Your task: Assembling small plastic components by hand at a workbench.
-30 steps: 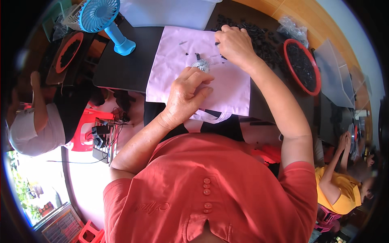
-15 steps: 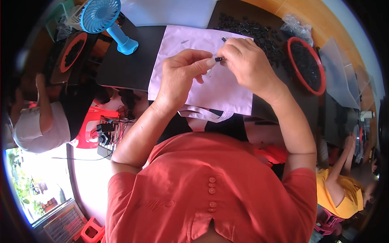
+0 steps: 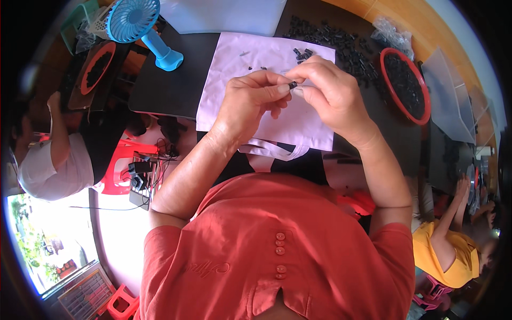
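Between the thumb and fingers of my left hand (image 3: 249, 101) is a small black part (image 3: 292, 85), pinched over the cloth. My right hand (image 3: 332, 96) meets it from the other side, thumb and forefinger drawn together at the part's end; whether they hold something of their own is too small to tell. Under both hands lies a pale pink cloth bag (image 3: 224, 69), its strap at the near edge. A few loose black pieces (image 3: 303, 54) rest on the bag beyond my right hand, and a small spring-like piece (image 3: 243, 53) lies at its far left.
Many black parts (image 3: 330, 40) are heaped on the dark table behind the bag. A red-rimmed basin (image 3: 428, 101) of black parts stands at right, near a translucent bin (image 3: 453, 96). A blue fan (image 3: 169, 60) stands at left, beside a whitish box (image 3: 224, 16). Co-workers sit on both sides.
My right hand has come down and nearer, uncovering black pieces on the bag. My left hand has shifted slightly right, with the small black part in its pinch.
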{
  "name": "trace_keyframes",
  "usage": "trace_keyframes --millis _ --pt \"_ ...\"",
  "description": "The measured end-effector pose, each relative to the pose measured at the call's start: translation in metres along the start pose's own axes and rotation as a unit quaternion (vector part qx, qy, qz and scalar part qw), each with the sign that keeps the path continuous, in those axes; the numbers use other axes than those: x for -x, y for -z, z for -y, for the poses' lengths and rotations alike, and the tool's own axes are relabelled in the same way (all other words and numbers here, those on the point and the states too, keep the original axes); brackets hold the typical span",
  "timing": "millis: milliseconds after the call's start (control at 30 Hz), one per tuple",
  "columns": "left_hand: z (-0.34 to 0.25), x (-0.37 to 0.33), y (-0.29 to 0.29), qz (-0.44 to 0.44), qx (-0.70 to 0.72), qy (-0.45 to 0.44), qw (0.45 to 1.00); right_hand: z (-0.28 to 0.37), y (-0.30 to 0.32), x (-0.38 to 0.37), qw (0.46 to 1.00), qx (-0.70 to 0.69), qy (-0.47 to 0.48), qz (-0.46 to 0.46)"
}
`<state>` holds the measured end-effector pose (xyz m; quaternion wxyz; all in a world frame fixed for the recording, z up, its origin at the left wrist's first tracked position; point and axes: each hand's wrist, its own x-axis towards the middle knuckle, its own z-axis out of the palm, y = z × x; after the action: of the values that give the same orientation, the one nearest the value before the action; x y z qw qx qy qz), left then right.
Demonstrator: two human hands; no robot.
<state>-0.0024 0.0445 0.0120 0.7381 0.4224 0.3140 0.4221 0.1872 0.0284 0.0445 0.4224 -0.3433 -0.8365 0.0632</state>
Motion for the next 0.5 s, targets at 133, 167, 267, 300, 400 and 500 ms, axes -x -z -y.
trace_keyframes --millis 133,167,267,300,400,500 --pt "-0.002 0.004 -0.002 0.002 0.032 0.010 0.999 0.001 0.004 0.003 0.999 -0.029 -0.039 -0.002" --pt "-0.001 0.006 -0.003 0.001 0.032 0.009 0.999 0.003 0.004 0.004 0.999 -0.030 -0.038 -0.001" --pt "0.000 0.009 -0.005 0.002 0.011 0.016 1.000 0.008 0.004 0.008 0.999 -0.028 -0.025 0.003" --pt "0.000 0.011 -0.004 0.013 0.001 0.035 0.999 0.009 0.005 0.011 0.999 -0.035 -0.031 0.007" --pt "0.001 0.019 -0.003 0.020 -0.020 0.054 0.998 0.019 0.004 0.018 0.997 -0.057 -0.042 0.010" --pt "0.007 0.026 -0.002 0.041 -0.045 0.042 0.997 0.021 0.005 0.024 0.994 -0.083 -0.070 0.015"
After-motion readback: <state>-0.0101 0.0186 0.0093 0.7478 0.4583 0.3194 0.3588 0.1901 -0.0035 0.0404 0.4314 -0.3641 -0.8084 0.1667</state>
